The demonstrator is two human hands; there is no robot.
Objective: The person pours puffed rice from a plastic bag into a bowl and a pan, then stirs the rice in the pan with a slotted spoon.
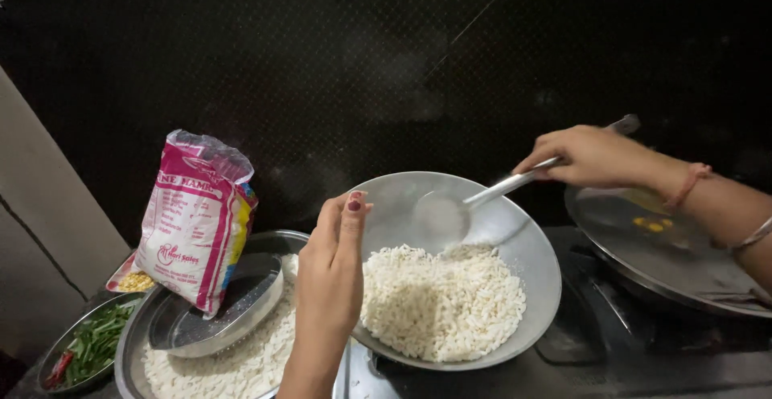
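Note:
My left hand (334, 266) grips the near-left rim of a round steel pan (531, 242) that is tilted toward me and holds a heap of white puffed rice (442, 298). Over the pan, my right hand (591, 156) holds a long steel ladle (450, 210) by its handle. The ladle's bowl hangs just above the far edge of the rice and looks blurred.
A pink and white plastic bag (193, 222) leans on a small steel bowl (217, 318) inside a big steel plate of puffed rice (241, 363). A dish of chopped greens and red chilli (92, 343) sits far left. A lidded pan (667, 254) stands at right.

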